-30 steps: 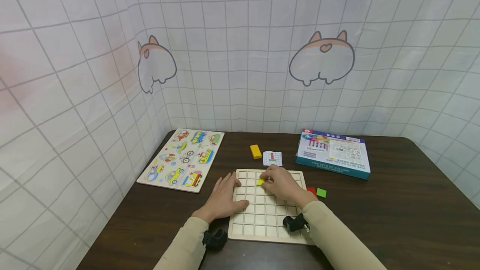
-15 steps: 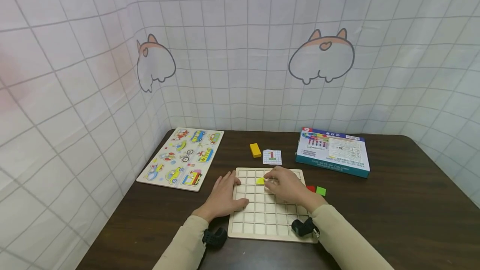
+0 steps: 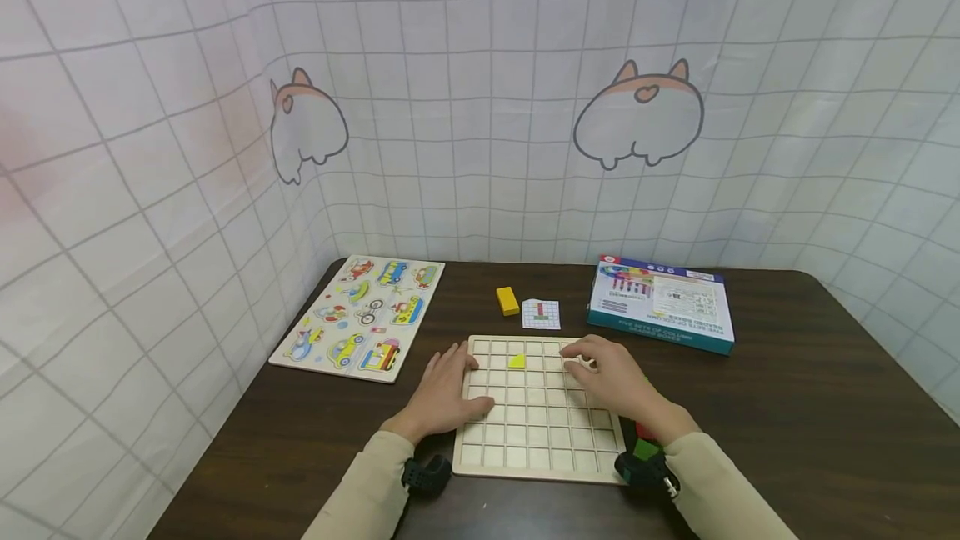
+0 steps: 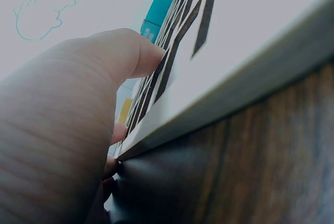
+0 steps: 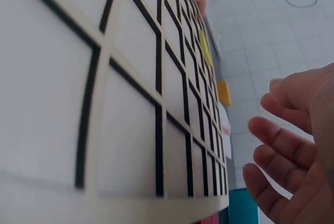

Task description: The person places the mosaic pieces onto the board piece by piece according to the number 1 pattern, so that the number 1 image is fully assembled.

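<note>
I have the gridded board (image 3: 538,417) flat in the middle of the tabletop (image 3: 795,407), well in from its far edge, with a small yellow tile (image 3: 517,362) in the board's second row from the far side. My two hands are well apart: the left hand (image 3: 444,394) rests with fingers spread on the board's left edge, thumb on its face; the right hand (image 3: 611,373) hovers over its right part, fingers loosely bent, thumb apart from them, gripping nothing. A red piece (image 3: 642,432) and a green piece (image 3: 646,450) lie just right of the board, partly hidden by my right arm. Toward the tabletop's far edge I see a yellow block (image 3: 507,301), a printed card (image 3: 541,314) and, nearer the far-right corner, a flat box (image 3: 660,307). A picture puzzle (image 3: 358,319) lies by the far-left corner.
</note>
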Available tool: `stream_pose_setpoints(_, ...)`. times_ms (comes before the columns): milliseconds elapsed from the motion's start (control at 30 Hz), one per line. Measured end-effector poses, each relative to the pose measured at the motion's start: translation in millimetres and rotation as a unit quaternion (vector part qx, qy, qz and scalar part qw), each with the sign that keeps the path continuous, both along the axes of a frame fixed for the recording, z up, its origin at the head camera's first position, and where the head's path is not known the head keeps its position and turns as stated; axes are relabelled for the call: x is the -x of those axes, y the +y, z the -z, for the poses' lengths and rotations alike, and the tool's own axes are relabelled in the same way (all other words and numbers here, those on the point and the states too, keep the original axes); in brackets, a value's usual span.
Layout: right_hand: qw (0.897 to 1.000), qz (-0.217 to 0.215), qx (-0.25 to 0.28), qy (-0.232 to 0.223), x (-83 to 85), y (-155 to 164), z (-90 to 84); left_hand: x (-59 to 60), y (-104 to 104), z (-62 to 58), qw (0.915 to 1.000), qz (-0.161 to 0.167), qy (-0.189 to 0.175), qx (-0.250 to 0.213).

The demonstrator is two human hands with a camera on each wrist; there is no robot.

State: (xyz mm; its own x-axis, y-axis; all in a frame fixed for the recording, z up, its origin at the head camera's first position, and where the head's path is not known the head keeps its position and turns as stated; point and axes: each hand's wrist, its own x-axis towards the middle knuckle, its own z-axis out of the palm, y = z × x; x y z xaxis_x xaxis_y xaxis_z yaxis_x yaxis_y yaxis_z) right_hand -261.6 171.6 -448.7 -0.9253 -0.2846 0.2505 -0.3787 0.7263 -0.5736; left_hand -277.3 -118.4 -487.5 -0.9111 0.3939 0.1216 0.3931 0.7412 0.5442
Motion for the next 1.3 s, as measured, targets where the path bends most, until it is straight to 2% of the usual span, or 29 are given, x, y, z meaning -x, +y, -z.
stream_pose_setpoints(433, 0.997, 0.054, 0.03, 0.04, -9.1, 45, 9.2, 2.1, 1, -0.1, 1.0, 0.0, 0.004, 0.007)
stream_pose_setpoints(733, 0.995, 0.088, 0.026, 0.045, -8.3, 68, 17.5, 1.2, 0, -1.1, 1.0, -0.001, 0.001, 0.008)
stream_pose_setpoints(1100, 0.993, 0.113, -0.01, 0.024, -9.3, 84, 23.9, 0.0, 1, -0.7, 1.0, -0.002, -0.002, 0.006)
stream_pose_setpoints(1300, 0.995, 0.097, -0.035, 0.014, -7.5, 84, 27.4, 0.1, 0, -0.4, 1.0, -0.003, -0.004, 0.004)
